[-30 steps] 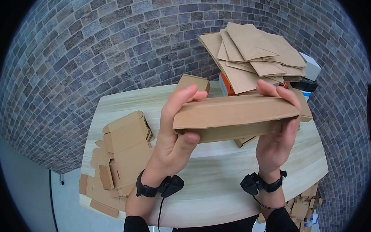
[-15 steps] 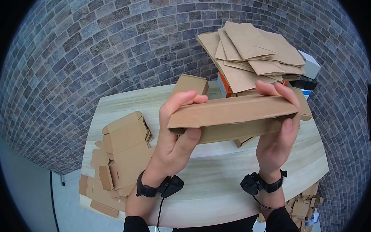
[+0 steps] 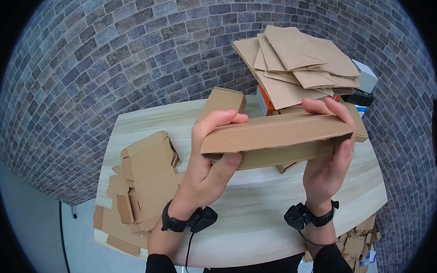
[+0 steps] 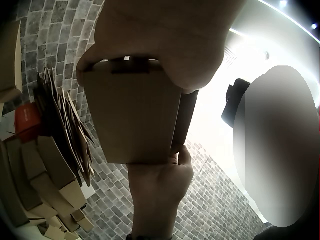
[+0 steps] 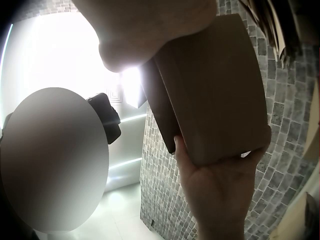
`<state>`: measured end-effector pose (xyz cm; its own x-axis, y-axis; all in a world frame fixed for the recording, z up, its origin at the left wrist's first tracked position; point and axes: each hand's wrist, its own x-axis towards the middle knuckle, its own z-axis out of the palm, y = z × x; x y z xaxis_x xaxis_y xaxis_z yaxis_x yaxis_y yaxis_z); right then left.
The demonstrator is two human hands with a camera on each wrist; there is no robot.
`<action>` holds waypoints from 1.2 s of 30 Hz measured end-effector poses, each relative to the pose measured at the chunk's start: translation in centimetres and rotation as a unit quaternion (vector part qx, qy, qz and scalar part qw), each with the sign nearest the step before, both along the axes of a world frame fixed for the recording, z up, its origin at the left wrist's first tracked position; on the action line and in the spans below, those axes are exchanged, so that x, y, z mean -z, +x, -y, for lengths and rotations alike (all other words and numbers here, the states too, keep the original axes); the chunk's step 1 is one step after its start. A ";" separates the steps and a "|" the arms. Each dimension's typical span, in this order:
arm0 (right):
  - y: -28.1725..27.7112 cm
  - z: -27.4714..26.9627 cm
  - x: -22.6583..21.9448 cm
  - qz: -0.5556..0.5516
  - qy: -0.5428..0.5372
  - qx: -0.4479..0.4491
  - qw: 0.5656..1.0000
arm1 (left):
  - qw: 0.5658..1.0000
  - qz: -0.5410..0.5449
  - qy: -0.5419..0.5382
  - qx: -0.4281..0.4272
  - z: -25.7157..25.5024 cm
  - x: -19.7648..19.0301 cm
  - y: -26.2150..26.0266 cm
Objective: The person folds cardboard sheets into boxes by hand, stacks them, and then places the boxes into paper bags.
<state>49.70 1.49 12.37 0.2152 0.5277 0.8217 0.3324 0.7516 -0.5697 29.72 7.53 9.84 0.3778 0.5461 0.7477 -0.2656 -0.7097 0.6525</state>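
A brown cardboard box (image 3: 276, 132) is held up above the table, its long narrow side facing me and a gap running under the front flap's lower edge. My left hand (image 3: 200, 173) grips the left end, fingers over the top and thumb at the lower edge. At the right end my right hand (image 3: 325, 173) grips it likewise, its thumb on the end by the gap. From the left wrist the broad underside of the box (image 4: 135, 115) shows between both hands. The right wrist view shows that face of the box (image 5: 212, 95) tilted.
Flattened cardboard boxes (image 3: 150, 187) lie on the table's left side. Behind my hands stands a small closed box (image 3: 224, 100). A pile of brown paper bags (image 3: 297, 61) rests on an orange box (image 3: 264, 101) at back right. Cardboard scraps (image 3: 354, 245) lie low at the right.
The box has shifted slightly left and then a little back right. My left thumb has slid inward along the lower edge, and the left fingers sit slightly lower. The right grip looks the same.
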 end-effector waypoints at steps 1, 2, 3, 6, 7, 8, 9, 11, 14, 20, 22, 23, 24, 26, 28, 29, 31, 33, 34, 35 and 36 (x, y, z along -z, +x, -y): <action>0.0 0.0 0.0 0.000 0.000 0.000 1.000 | 1.000 -0.002 0.003 -0.001 0.0 0.0 0.0; 0.0 0.0 0.0 0.001 0.001 0.000 1.000 | 1.000 -0.002 0.003 -0.001 0.0 0.0 0.0; 0.0 0.0 0.0 0.003 0.001 0.000 1.000 | 1.000 -0.001 0.000 0.001 0.0 -0.1 -0.1; 0.0 0.1 -0.1 0.004 -0.002 0.002 1.000 | 1.000 -0.002 -0.005 0.004 0.0 0.0 0.0; 0.1 0.1 0.0 0.004 -0.002 0.002 1.000 | 1.000 -0.002 -0.005 0.006 0.0 0.0 0.0; 0.1 0.0 0.0 0.001 -0.002 0.001 1.000 | 1.000 -0.002 -0.005 0.006 0.0 0.0 0.0; 0.1 0.0 0.0 -0.002 -0.002 0.001 1.000 | 1.000 -0.004 -0.004 0.006 0.0 0.0 0.0; 0.1 0.0 0.0 -0.002 -0.003 0.001 1.000 | 1.000 -0.006 -0.003 0.007 0.0 -0.1 0.0; 0.1 0.0 0.0 -0.004 -0.003 -0.001 1.000 | 1.000 -0.008 -0.002 0.004 0.0 -0.1 0.0; 0.1 -0.2 0.1 -0.019 0.007 -0.020 1.000 | 1.000 -0.009 -0.002 0.000 0.0 0.1 0.0; 0.1 -0.2 0.1 -0.021 0.008 -0.021 1.000 | 1.000 -0.008 0.003 0.004 -0.1 0.2 0.0; 0.1 -0.2 0.1 -0.024 0.003 -0.018 1.000 | 1.000 -0.008 0.002 0.004 0.0 0.1 0.2; 0.1 -0.2 0.1 -0.028 -0.002 -0.015 0.999 | 1.000 -0.012 0.001 -0.021 0.2 0.0 0.4; 0.2 -0.1 0.0 -0.017 -0.007 -0.007 1.000 | 0.999 -0.016 0.000 -0.046 0.2 -0.1 0.5; 0.3 0.0 -0.1 -0.007 -0.012 0.001 1.000 | 1.000 -0.013 -0.012 0.008 0.1 0.1 0.2; 0.3 0.0 -0.1 -0.005 -0.011 0.000 1.000 | 1.000 -0.013 -0.012 0.009 0.0 0.2 0.2; 0.3 0.0 -0.1 -0.004 -0.011 -0.001 1.000 | 1.000 -0.017 -0.014 0.007 0.0 0.3 0.2; 0.3 -0.1 -0.1 0.001 -0.015 0.005 1.000 | 1.000 -0.017 -0.021 0.011 0.1 0.3 0.3; 0.4 -0.1 -0.1 0.001 -0.015 0.006 1.000 | 0.999 -0.017 -0.028 0.014 0.1 0.3 0.3; 0.4 -0.1 -0.1 0.002 -0.016 0.005 1.000 | 0.999 -0.017 -0.029 0.014 0.1 0.3 0.3; 0.4 -0.1 -0.1 0.003 -0.017 0.005 1.000 | 0.999 -0.021 -0.028 0.011 0.1 0.3 0.3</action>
<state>50.15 1.57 12.45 0.2160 0.5532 0.8046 0.3427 0.7286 -0.5930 29.97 7.47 9.53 0.4209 0.5778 0.6993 -0.2517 -0.6662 0.7020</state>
